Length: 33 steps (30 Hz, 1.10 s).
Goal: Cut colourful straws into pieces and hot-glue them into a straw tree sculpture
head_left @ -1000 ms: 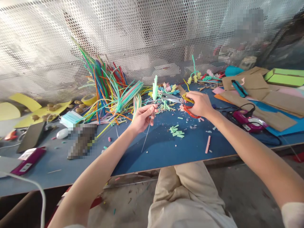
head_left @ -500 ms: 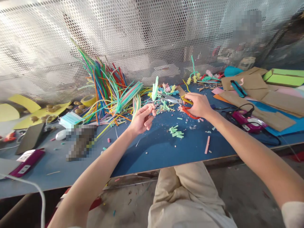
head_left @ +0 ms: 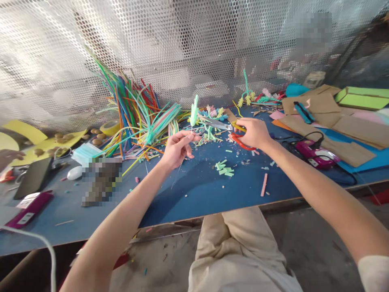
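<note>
Between thumb and fingers, my left hand (head_left: 178, 149) pinches a thin wire topped by a pale green fuzzy pipe-cleaner piece (head_left: 194, 111). The wire's lower end trails below the hand. My right hand (head_left: 254, 133) grips scissors (head_left: 223, 125) with one yellow and one red handle. Their blades point left, toward the green piece; whether they touch it I cannot tell. Short green cut pieces (head_left: 224, 167) lie on the blue table (head_left: 194, 207) below the scissors. Behind the hands are small finished-looking fuzzy sprigs (head_left: 212, 113) in pink, yellow and blue.
A big bundle of coloured pipe cleaners (head_left: 133, 109) leans against the perforated metal screen (head_left: 170, 48). Brown cardboard sheets (head_left: 313, 103) and a purple power strip (head_left: 316, 154) are at right. Another person's hand (head_left: 12, 157) shows at the left edge, near a dark phone-like slab (head_left: 34, 178).
My left hand and the green piece have shifted slightly left, away from the scissors. The right hand has barely moved. Another person's hand has come into view at the far left.
</note>
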Tool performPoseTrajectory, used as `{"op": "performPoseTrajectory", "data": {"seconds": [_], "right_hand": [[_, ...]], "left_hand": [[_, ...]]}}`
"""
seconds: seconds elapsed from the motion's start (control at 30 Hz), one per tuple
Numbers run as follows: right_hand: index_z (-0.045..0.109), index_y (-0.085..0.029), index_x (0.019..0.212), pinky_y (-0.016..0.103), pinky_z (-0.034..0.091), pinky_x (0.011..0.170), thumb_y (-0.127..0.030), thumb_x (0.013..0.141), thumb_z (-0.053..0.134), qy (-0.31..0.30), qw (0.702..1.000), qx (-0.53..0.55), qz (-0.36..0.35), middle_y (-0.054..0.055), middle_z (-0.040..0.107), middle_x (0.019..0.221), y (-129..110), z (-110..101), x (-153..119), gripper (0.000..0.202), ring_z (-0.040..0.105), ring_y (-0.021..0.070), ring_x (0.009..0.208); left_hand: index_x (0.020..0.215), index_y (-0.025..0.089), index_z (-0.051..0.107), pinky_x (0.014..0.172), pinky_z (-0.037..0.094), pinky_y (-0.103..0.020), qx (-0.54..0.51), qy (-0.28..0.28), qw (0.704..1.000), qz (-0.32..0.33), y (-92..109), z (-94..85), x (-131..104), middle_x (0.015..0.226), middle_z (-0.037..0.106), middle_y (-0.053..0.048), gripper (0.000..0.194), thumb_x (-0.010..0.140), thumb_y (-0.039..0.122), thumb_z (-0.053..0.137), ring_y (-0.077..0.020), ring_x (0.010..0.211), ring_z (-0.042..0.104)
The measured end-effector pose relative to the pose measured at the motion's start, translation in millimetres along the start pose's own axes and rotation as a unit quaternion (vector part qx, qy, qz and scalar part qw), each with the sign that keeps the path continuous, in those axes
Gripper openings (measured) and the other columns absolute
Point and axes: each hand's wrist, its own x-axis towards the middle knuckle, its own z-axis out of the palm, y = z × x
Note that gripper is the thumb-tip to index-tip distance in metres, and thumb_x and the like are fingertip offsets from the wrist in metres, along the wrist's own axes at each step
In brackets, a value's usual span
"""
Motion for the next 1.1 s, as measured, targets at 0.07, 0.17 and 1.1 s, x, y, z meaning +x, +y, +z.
{"op": "performPoseTrajectory", "data": {"seconds": [0.07, 0.17, 1.1], "right_hand": [[0.065, -0.023, 0.076, 0.031, 0.032, 0.061, -0.049, 0.079, 0.074, -0.002, 1.0, -0.006, 0.008, 0.004, 0.074, 0.088, 2, 1, 0, 0.029, 0.065, 0.0226, 0.078], [0.066, -0.023, 0.077, 0.032, 0.032, 0.061, -0.05, 0.079, 0.075, -0.003, 1.0, -0.007, 0.011, 0.004, 0.075, 0.087, 3, 2, 0, 0.029, 0.065, 0.0227, 0.077], [0.068, -0.024, 0.08, 0.034, 0.04, 0.066, -0.049, 0.078, 0.074, 0.005, 0.999, 0.001, -0.033, 0.004, 0.074, 0.087, 1, 2, 0, 0.026, 0.067, 0.0247, 0.083]], "left_hand": [[0.095, 0.016, 0.067, 0.037, 0.056, -0.024, 0.0, 0.018, 1.0, 0.003, 3, 0.0, 0, 0.095, 0.082, -0.004, 0.045, 0.072, 0.046, 0.092, -0.0068, 0.037, 0.056], [0.097, 0.018, 0.065, 0.037, 0.056, -0.025, 0.006, 0.019, 1.0, 0.001, 4, 0.9, 0, 0.098, 0.082, -0.003, 0.044, 0.075, 0.048, 0.089, -0.0084, 0.038, 0.058], [0.1, 0.018, 0.076, 0.042, 0.044, -0.021, 0.09, 0.064, 0.987, 0.12, 0, 12.7, -10, 0.103, 0.083, -0.01, 0.04, 0.081, 0.051, 0.086, -0.0067, 0.045, 0.057]]}}
